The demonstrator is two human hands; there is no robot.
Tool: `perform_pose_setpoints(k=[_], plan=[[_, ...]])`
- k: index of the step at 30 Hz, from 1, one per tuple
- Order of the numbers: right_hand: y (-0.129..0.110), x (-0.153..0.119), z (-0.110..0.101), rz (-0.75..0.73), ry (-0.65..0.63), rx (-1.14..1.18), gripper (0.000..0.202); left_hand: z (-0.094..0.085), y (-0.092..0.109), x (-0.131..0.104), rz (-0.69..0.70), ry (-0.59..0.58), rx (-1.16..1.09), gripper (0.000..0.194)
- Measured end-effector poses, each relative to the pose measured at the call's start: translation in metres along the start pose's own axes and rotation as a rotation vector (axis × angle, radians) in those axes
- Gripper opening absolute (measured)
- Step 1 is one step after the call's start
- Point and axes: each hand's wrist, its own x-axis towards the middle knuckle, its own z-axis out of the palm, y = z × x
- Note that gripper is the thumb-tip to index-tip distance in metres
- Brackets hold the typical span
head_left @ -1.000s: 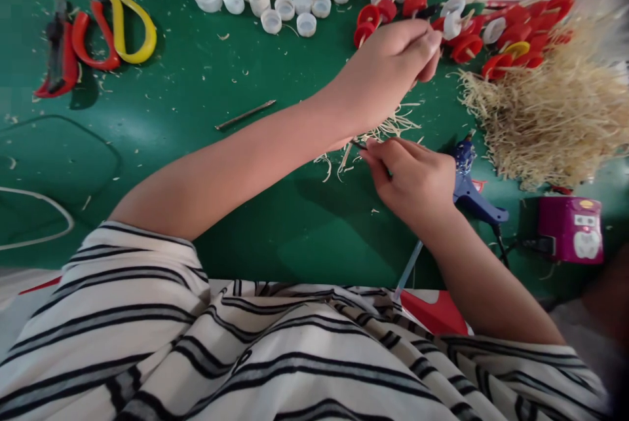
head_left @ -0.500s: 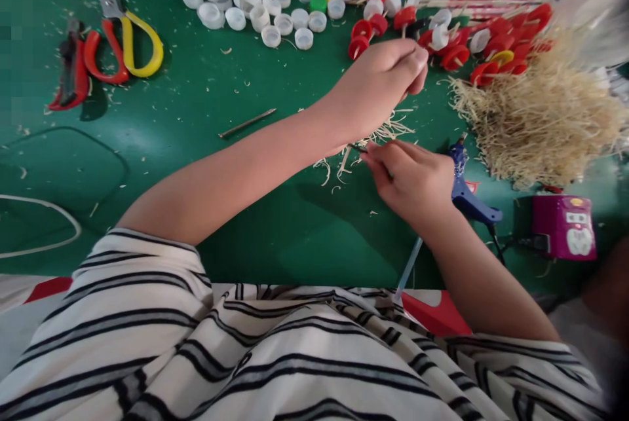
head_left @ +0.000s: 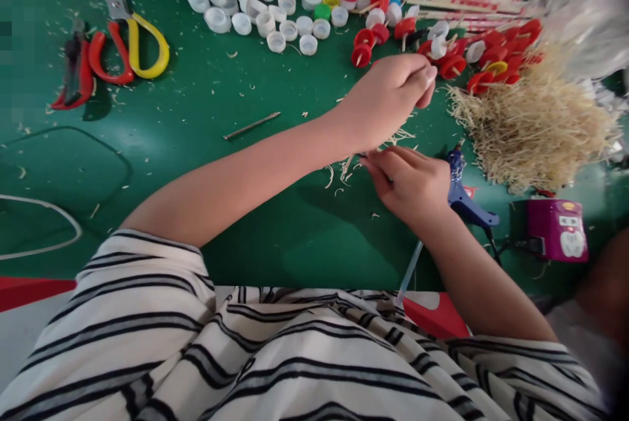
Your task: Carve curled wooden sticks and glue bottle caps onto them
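My left hand (head_left: 390, 99) is closed in a fist above the green table (head_left: 295, 224), its back towards me. Whatever its fingers hold is hidden. Just nearer to me, my right hand (head_left: 415, 185) pinches a thin dark strip (head_left: 362, 155), of which only a short end shows. Between and below the hands lie pale curled fibres (head_left: 346, 169), partly covered by my left wrist. Beyond my left fist are red bottle caps (head_left: 362, 54) with thin wooden sticks through them. A metal nail (head_left: 252, 126) rests on the table left of my forearm.
Scissors (head_left: 150, 48) and red-handled pliers (head_left: 78, 74) lie at the left. White caps (head_left: 275, 41) crowd the back. On the right are a heap of fibres (head_left: 535, 126), a blue glue gun (head_left: 466, 201) and a purple box (head_left: 563, 231). Wrapped sticks (head_left: 472, 2) lie behind.
The view has shifted slightly. My hands keep nearly the same pose, still close together, and less of the dark strip shows at my right fingertips.
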Motion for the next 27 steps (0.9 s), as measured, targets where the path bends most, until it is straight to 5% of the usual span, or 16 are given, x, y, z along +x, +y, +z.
perform_pose_setpoints(k=[11,18,19,21,24,27], plan=[[0.0,-0.007,0.006,-0.038,-0.114,0.013,0.035,-0.003,-0.01,0.002,0.038,0.005,-0.125,0.047],[0.004,-0.004,0.01,-0.013,-0.066,0.059,0.034,0.002,-0.01,0.004,0.031,0.026,-0.202,0.052],[0.004,-0.004,0.01,-0.003,-0.056,0.074,0.033,0.001,-0.011,0.005,0.01,-0.055,-0.2,0.054],[0.003,-0.004,0.01,0.013,-0.048,0.104,0.031,-0.004,-0.011,0.006,0.035,-0.033,-0.208,0.055],[0.003,-0.004,0.009,0.05,-0.066,0.131,0.029,-0.011,-0.007,0.005,-0.021,-0.313,-0.144,0.046],[0.003,-0.002,0.008,0.083,-0.067,0.148,0.027,-0.012,0.0,0.0,-0.022,-0.283,-0.142,0.046]])
